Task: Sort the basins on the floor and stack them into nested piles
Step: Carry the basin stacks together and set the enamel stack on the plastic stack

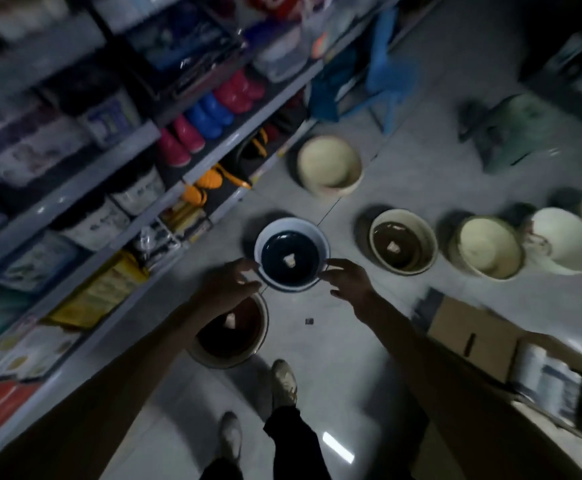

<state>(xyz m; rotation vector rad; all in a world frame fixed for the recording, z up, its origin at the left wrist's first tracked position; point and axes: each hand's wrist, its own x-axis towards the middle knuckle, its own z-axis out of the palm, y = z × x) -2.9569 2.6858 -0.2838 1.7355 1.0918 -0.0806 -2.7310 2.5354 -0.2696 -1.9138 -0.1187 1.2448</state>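
A blue basin (291,254) with a pale rim and a small label inside is at the centre, low over the grey floor. My left hand (230,284) grips its near-left rim and my right hand (346,278) pinches its near-right rim. A dark brown basin (230,336) lies just below my left wrist. Further basins stand on the floor: a cream one (329,166) behind, then to the right a brown-bottomed one (402,240), another cream basin (487,247) and a white one (563,240).
Stocked shelves (85,188) run along the left. An open cardboard box (473,336) stands at the right by my arm. A blue plastic stool (386,71) and a green object (514,129) are at the back. My feet (282,379) are below.
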